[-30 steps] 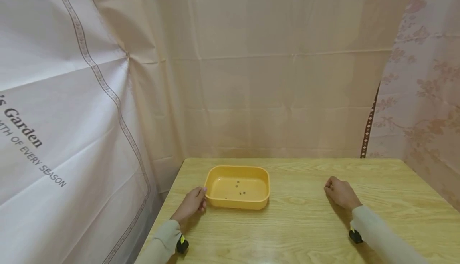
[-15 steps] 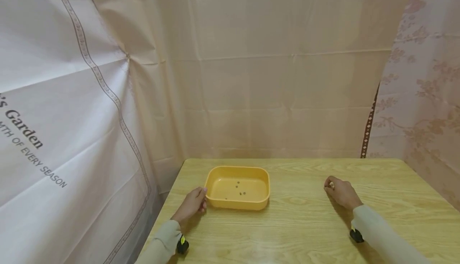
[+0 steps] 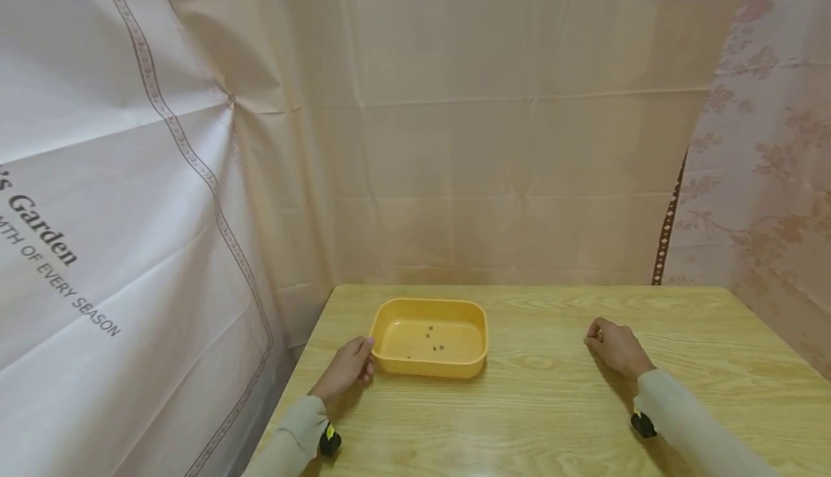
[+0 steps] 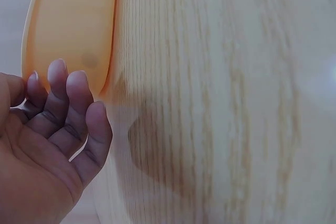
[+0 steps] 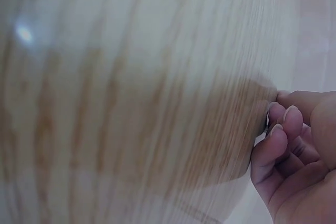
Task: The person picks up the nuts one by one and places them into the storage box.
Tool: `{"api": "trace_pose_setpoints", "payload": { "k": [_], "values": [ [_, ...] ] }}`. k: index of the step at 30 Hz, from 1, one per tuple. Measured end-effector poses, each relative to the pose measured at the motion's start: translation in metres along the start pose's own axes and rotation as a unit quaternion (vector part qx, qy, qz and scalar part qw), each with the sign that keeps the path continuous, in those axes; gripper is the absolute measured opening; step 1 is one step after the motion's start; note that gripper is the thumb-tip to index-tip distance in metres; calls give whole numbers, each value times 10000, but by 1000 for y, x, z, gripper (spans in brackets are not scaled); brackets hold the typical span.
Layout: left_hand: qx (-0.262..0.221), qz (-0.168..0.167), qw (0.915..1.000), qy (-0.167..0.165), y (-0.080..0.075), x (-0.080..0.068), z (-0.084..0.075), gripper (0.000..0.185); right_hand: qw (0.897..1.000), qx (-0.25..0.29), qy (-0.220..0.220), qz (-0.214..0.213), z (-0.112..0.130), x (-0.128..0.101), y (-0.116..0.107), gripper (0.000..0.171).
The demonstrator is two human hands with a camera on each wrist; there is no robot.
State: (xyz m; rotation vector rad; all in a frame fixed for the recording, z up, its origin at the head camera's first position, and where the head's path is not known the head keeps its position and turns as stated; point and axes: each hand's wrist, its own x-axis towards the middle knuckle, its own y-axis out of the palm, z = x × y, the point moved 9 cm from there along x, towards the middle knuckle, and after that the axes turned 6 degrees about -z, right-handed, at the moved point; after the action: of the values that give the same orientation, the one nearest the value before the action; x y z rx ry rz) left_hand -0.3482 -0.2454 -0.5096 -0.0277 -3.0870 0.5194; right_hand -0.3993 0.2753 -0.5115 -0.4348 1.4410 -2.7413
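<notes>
While it sits near the left end of the light wooden table, the shallow rectangular orange plastic tray holds a few small dark specks scattered on its floor. The left hand rests on the tabletop against the tray's left short wall; in the left wrist view its fingers are loosely bent, their tips touching the orange side without wrapping round it. Well apart to the right, the right hand rests on the bare wood with its fingers curled in and the tips drawn together against the thumb; whether something tiny is pinched there I cannot tell, as the spot is too small and blurred. Both forearms wear pale beige sleeves. Behind the table hang a peach curtain, a white printed sheet on the left, and a floral cloth on the right.
</notes>
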Motion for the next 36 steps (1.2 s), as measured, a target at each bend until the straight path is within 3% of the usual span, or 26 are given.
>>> {"api": "trace_pose_setpoints", "payload": {
  "k": [17, 25, 32, 36],
  "values": [
    [5, 5, 10000, -11, -1, 2, 4, 37, 9997, 78, -28, 225, -1, 0, 3, 13],
    [137, -7, 9998, 110, 0, 3, 2, 36, 9991, 94, 182, 358, -3, -1, -2, 15],
    [94, -19, 9999, 82, -1, 3, 5, 37, 9981, 121, 239, 553, -8, -2, 1, 45],
    [119, -11, 9999, 125, -1, 3, 4, 37, 9976, 152, 204, 651, -10, -3, 2, 48]
  ]
}}
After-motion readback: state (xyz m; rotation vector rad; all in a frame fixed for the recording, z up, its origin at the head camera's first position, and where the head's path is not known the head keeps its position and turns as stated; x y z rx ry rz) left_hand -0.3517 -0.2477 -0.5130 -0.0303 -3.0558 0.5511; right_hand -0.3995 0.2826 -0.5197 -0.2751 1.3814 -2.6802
